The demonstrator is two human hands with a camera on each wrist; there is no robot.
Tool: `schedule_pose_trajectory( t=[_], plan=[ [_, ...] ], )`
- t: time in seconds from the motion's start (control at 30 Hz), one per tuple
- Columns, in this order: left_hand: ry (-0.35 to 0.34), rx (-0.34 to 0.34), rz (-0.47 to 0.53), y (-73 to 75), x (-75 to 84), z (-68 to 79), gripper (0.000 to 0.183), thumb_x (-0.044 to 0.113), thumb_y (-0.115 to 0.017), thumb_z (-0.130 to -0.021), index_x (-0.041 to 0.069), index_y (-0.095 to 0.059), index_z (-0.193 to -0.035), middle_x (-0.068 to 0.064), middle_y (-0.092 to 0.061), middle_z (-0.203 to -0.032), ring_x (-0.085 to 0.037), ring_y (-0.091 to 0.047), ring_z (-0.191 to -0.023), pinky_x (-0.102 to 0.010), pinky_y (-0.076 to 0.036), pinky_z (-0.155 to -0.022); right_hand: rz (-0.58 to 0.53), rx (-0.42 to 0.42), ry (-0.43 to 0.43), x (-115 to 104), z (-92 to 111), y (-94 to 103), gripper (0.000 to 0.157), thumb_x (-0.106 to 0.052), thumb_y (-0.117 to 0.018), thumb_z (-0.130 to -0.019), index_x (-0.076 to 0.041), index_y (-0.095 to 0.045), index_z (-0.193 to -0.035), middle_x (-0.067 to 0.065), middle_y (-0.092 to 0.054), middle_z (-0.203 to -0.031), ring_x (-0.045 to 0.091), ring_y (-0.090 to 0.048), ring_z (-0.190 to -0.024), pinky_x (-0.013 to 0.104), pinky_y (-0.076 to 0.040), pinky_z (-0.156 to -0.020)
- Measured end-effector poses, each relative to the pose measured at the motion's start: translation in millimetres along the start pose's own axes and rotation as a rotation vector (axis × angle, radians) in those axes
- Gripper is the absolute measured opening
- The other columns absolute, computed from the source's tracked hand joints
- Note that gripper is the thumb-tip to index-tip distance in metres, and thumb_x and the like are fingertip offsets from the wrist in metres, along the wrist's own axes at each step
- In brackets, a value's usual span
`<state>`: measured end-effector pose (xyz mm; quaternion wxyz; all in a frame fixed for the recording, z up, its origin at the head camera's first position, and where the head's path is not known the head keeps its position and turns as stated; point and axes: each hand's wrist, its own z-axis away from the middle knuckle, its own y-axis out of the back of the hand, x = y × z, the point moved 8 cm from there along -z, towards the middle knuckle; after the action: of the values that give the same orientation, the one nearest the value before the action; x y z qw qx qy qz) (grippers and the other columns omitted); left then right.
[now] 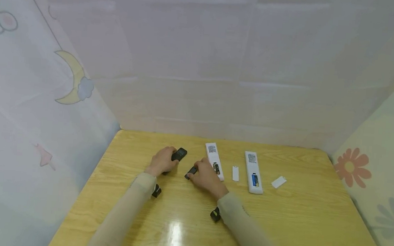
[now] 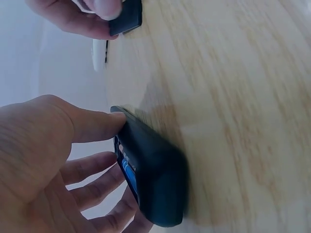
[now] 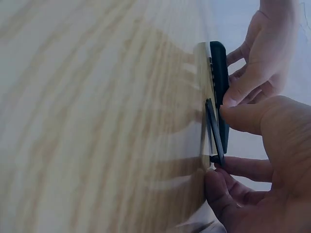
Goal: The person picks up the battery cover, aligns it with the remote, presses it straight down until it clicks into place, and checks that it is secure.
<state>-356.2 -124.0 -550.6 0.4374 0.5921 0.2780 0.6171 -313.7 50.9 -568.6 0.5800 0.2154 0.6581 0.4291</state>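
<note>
Black plastic, the slim remote control (image 1: pixel 179 154) lies on the pale wooden tabletop (image 1: pixel 296 223) under the left hand (image 1: pixel 162 161), whose thumb and curled fingers grip its long sides, its open battery bay facing the palm in the left wrist view; just to the right of that hand, the right hand (image 1: pixel 206 176) pinches a small black battery cover (image 1: pixel 191 172) between thumb and fingers, its lower edge touching the wood; the two hands sit near each other but apart; just beyond the right hand lies a white remote (image 1: pixel 214 161) with its battery bay open; further right lie a narrow white cover (image 1: pixel 235 173), a second white remote (image 1: pixel 253 172) showing a blue battery, and another white cover (image 1: pixel 278 182).
</note>
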Motion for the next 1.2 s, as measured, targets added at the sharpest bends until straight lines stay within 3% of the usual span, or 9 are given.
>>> schedule_pose_trajectory(
  t=[0.37, 0.63, 0.87, 1.2],
  plan=[
    [0.039, -0.020, 0.058, 0.0, -5.6, -5.8, 0.057, 0.024, -0.076, -0.101, 0.001, -0.057, -0.149, -0.021, -0.062, -0.144, -0.037, -0.064, -0.126, -0.055, -0.055, -0.105, 0.001, 0.022, -0.033, -1, -1, -0.9, 0.050, -0.034, -0.080, -0.098, 0.001, -0.069, -0.131, 0.012, -0.058, -0.116, 0.018, -0.054, -0.091, 0.034, -0.053, -0.081],
    [0.066, -0.060, 0.183, -1.1, -11.4, -5.3, 0.060, 0.025, -0.079, -0.098, -0.001, -0.056, -0.148, -0.021, -0.063, -0.146, -0.039, -0.061, -0.132, -0.055, -0.050, -0.114, -0.045, 0.026, -0.029, -2, 1, 1.6, 0.044, -0.031, -0.083, -0.096, 0.001, -0.070, -0.125, 0.012, -0.059, -0.111, 0.019, -0.054, -0.088, 0.034, -0.052, -0.076],
    [0.066, -0.066, 0.220, -0.5, -12.5, -6.3, 0.060, 0.026, -0.080, -0.097, 0.001, -0.056, -0.147, -0.020, -0.065, -0.141, -0.036, -0.065, -0.124, -0.052, -0.054, -0.106, -0.054, 0.032, -0.038, -1, 1, 2.9, 0.043, -0.031, -0.082, -0.097, -0.001, -0.068, -0.125, 0.011, -0.059, -0.111, 0.018, -0.054, -0.088, 0.032, -0.051, -0.076],
    [0.099, -0.088, 0.248, -0.8, -21.9, -7.2, 0.060, 0.035, -0.079, -0.098, -0.001, -0.060, -0.143, -0.021, -0.066, -0.138, -0.035, -0.066, -0.123, -0.052, -0.055, -0.105, -0.057, 0.036, -0.040, -2, -4, -0.3, 0.042, -0.030, -0.082, -0.097, -0.002, -0.068, -0.126, 0.009, -0.061, -0.111, 0.018, -0.055, -0.090, 0.034, -0.052, -0.078]
  ],
)
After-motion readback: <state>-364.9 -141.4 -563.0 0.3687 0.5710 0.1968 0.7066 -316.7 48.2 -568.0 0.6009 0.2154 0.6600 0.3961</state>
